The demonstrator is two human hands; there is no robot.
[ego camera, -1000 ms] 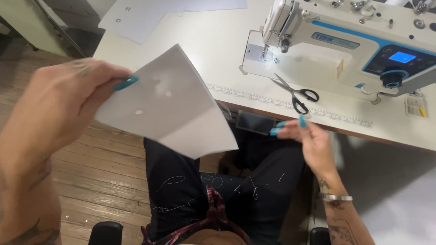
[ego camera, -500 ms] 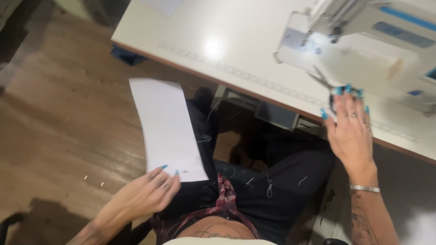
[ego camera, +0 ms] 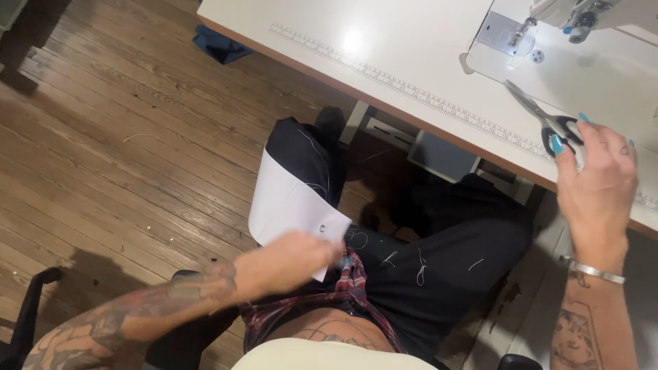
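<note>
Left hand point(ego camera: 291, 260) grips white sheet point(ego camera: 291, 199) over lap — right hand point(ego camera: 596, 181) on scissors point(ego camera: 548, 116), table edge.

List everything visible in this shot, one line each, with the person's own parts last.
white fabric piece: one, white, draped over the left thigh
scissors: one, dark handles, on the table
sewing machine: one, white, top right of table
table: one, white, ruler strip along its edge
blue cloth: one, on the wood floor
left hand: holding the white fabric piece
right hand: on the scissors' handles
</note>
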